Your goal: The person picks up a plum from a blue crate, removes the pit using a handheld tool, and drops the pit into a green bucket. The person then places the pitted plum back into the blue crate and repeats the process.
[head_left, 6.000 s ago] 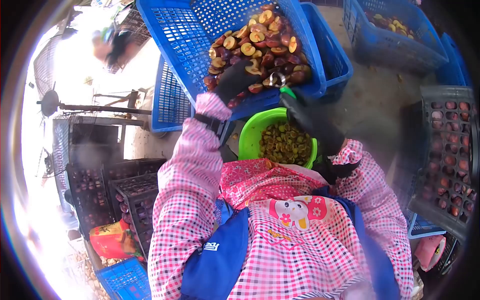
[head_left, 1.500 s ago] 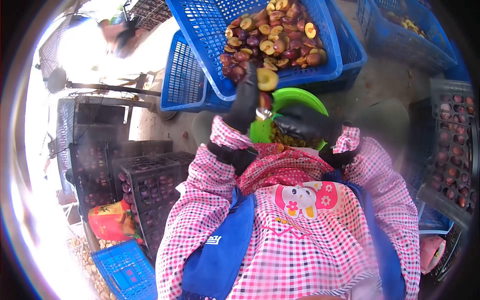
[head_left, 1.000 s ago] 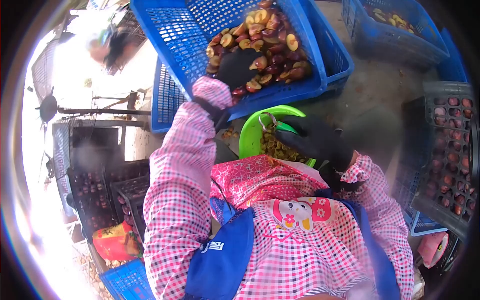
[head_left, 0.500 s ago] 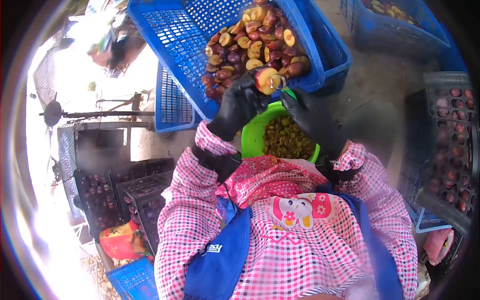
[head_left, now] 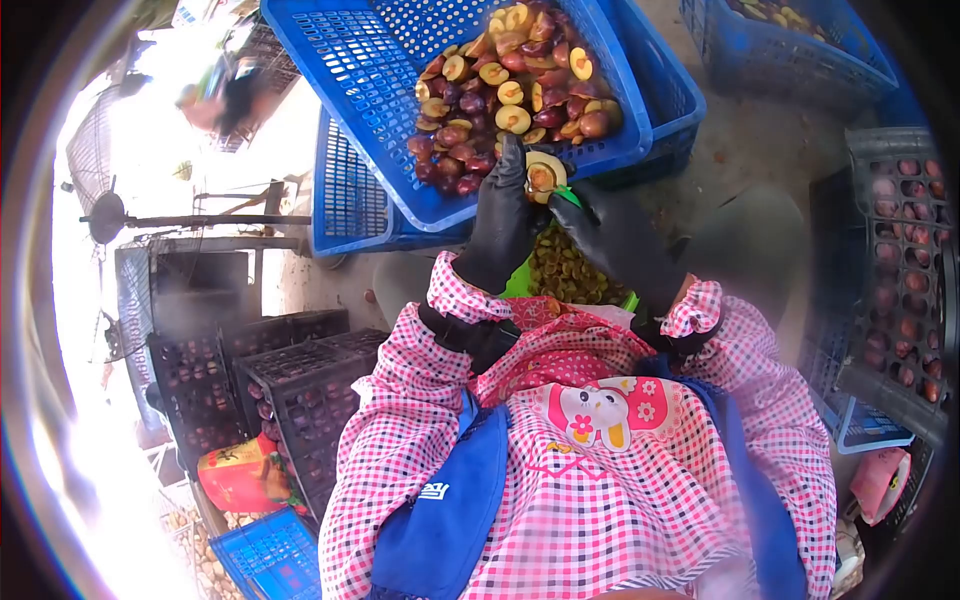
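Observation:
My left hand (head_left: pixel 503 215), in a black glove, is closed on a halved plum (head_left: pixel 553 164), whose cut face shows a brown middle. My right hand (head_left: pixel 605 228), gloved too, grips a pitting tool by its green handle (head_left: pixel 567 196), and the tool's head is at the plum's centre. Just beyond the hands, a blue basket (head_left: pixel 345 85) holds many plum halves (head_left: pixel 512 92), some cut side up. Beneath my hands, a bright green basin (head_left: pixel 519 284) contains a heap of plum stones (head_left: pixel 578 268); my hands and sleeves partly cover it.
Another blue crate (head_left: pixel 672 95) stands under the basket, and a further one (head_left: pixel 800 55) at top right holds cut fruit. Black crates of whole plums stand at right (head_left: pixel 905 270) and left (head_left: pixel 300 390). A red bag (head_left: pixel 240 478) lies at lower left.
My left hand has turned and shifted right and slightly down with the plum half. The tool's head, earlier seen as a metal loop over the fruit, is now against its middle.

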Tool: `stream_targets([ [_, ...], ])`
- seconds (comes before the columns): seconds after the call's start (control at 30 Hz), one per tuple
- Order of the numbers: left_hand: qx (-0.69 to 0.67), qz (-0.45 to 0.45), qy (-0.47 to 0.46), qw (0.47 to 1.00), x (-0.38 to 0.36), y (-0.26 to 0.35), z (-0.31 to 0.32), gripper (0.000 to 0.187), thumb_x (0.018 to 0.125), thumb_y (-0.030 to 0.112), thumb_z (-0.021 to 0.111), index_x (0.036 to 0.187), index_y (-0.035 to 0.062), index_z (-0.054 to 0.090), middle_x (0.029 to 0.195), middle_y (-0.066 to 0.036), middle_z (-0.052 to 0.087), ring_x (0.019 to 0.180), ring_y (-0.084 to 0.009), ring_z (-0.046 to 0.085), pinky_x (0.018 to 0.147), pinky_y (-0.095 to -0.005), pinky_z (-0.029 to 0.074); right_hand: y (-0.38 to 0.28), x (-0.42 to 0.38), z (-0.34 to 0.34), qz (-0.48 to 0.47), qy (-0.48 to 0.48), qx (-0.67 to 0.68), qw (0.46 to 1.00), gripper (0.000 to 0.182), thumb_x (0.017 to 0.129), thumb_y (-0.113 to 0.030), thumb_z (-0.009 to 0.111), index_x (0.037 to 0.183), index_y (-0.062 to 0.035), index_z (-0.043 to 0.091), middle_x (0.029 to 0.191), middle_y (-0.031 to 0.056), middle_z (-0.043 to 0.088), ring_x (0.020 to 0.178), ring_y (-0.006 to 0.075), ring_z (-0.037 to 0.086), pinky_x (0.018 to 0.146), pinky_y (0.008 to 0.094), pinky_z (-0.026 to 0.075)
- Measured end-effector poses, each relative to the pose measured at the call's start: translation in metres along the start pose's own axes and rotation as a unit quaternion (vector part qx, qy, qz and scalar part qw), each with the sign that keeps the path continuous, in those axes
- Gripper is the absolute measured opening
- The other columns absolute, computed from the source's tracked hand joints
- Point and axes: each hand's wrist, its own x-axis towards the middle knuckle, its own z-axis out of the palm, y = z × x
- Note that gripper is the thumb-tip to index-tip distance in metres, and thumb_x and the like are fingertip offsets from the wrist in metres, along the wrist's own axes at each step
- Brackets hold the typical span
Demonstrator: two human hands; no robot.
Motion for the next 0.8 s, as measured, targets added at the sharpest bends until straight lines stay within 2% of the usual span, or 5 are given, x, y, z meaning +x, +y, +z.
stream_targets([
  [0.23,0.077,0.030,-0.028,0.996,0.005,0.003,0.001,0.067,0.095,0.065,0.033,0.094,0.0046,0.062,0.076,-0.002,0.063,0.063,-0.0092,0.056,0.054,-0.0229,0.043,-0.004,0.002,-0.010,0.026,-0.078,0.122,0.989,0.045,0.096,-0.043,0.052,0.082,-0.0011,0.061,0.056,0.0082,0.053,0.045,0.0229,0.051,0.048,0.0378,0.041],
  [0.4,0.006,0.090,-0.013,0.996,0.014,-0.002,0.009,0.070,0.093,0.069,0.034,0.093,0.0041,0.062,0.075,-0.003,0.062,0.066,-0.0118,0.059,0.063,-0.0263,0.048,-0.022,-0.004,-0.027,0.262,-0.323,0.614,0.671,0.041,0.101,-0.041,0.043,0.082,-0.0077,0.057,0.059,-0.0029,0.047,0.040,0.0035,0.035,0.039,0.0194,0.025],
  [0.6,-0.131,-0.057,0.097,0.985,0.072,0.044,-0.035,0.069,0.092,0.069,0.036,0.097,0.0035,0.059,0.084,-0.006,0.064,0.071,-0.0205,0.064,0.062,-0.0351,0.054,-0.014,-0.011,-0.013,0.105,-0.294,0.239,0.919,0.046,0.099,-0.046,0.044,0.089,-0.0049,0.062,0.066,0.0045,0.058,0.049,0.0126,0.053,0.046,0.0259,0.040],
  [0.7,0.140,0.038,0.016,0.989,0.118,0.053,-0.101,0.058,0.094,0.059,0.045,0.104,0.0034,0.059,0.083,-0.009,0.066,0.077,-0.0246,0.067,0.066,-0.0359,0.055,-0.009,-0.014,-0.004,-0.008,-0.277,0.031,0.960,0.045,0.095,-0.044,0.050,0.100,-0.0028,0.066,0.083,0.0144,0.067,0.075,0.0273,0.066,0.068,0.0360,0.051],
  [0.8,0.546,0.205,-0.078,0.809,0.190,0.012,-0.162,0.042,0.091,0.045,0.054,0.108,0.0077,0.062,0.090,-0.014,0.067,0.083,-0.0292,0.068,0.073,-0.0374,0.055,-0.027,-0.004,-0.018,0.057,-0.272,0.050,0.959,0.044,0.092,-0.043,0.055,0.108,-0.0033,0.067,0.098,0.0192,0.067,0.096,0.0352,0.063,0.087,0.0412,0.047],
])
